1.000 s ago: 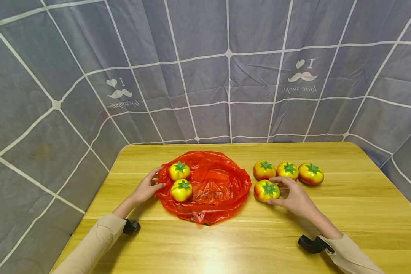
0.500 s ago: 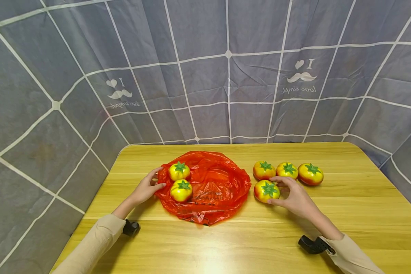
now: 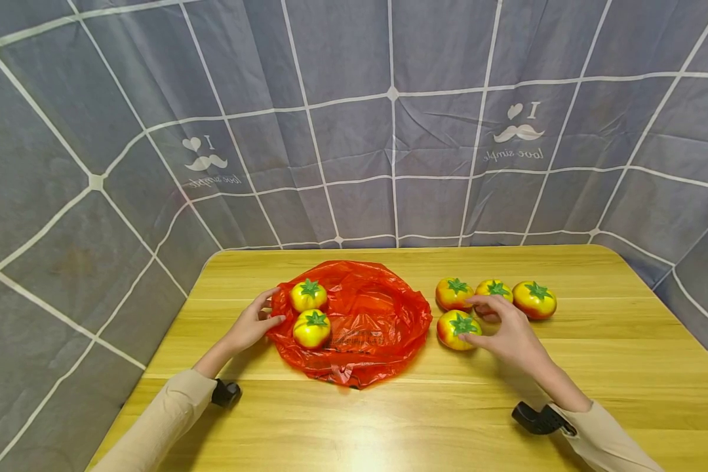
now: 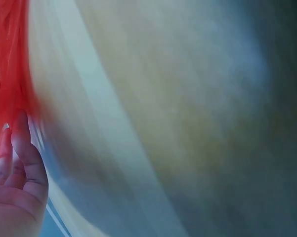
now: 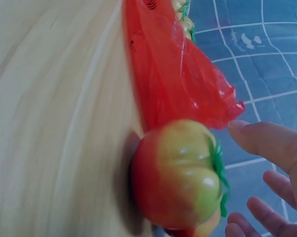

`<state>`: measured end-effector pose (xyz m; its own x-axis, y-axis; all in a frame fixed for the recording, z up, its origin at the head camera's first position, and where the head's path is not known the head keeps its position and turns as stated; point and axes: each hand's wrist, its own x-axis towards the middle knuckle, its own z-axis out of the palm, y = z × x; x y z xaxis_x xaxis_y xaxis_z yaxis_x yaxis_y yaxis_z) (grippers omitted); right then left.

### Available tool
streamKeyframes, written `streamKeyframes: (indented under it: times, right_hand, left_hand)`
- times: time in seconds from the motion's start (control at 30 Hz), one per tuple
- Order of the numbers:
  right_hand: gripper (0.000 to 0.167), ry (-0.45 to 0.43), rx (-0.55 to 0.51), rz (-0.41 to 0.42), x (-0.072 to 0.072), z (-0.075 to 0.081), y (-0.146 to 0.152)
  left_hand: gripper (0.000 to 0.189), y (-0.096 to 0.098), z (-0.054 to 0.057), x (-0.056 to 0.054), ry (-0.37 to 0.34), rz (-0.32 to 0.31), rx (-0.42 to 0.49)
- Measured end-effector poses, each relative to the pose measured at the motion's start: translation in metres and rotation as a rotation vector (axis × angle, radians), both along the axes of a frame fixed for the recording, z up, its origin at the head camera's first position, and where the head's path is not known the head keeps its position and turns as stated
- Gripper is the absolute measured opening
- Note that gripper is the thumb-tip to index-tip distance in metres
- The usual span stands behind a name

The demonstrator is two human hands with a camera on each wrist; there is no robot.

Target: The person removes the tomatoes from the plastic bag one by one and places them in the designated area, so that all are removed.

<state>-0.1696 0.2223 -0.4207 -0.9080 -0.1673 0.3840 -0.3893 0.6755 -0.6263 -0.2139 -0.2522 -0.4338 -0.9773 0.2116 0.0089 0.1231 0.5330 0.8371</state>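
Note:
A red plastic bag (image 3: pixel 383 314) lies spread on the table with its mouth facing up. Two yellow-red toy tomatoes (image 3: pixel 311 329) with green leaf tops sit in its left part. My left hand (image 3: pixel 252 324) touches the bag's left edge with loosely bent fingers; the left wrist view shows its fingertips against the red plastic. Just right of the bag stands another tomato (image 3: pixel 457 330). Over its right side hovers my right hand (image 3: pixel 510 334), thumb and fingers spread. In the right wrist view a gap shows between those fingers and the tomato (image 5: pixel 178 173).
Behind the right hand stand three more tomatoes in a row: a left one (image 3: pixel 453 294), a middle one (image 3: pixel 495 290), partly covered by the fingers, and a right one (image 3: pixel 534 300). A grey checked curtain (image 3: pixel 354 144) borders the wooden table (image 3: pixel 354 432) at the back.
My right hand has come off the tomato beside the bag and lifted slightly, its fingers now nearer the back row. The left hand, the bag and the tomatoes look unchanged.

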Motion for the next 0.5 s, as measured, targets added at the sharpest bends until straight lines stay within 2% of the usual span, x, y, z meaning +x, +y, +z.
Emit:
streamKeyframes:
  times: [0.5]
  right_hand:
    - [0.061,0.004,-0.068,0.066,-0.002,0.018,-0.022]
  left_hand:
    - [0.065,0.000,-0.001,0.000,0.003,-0.006,0.048]
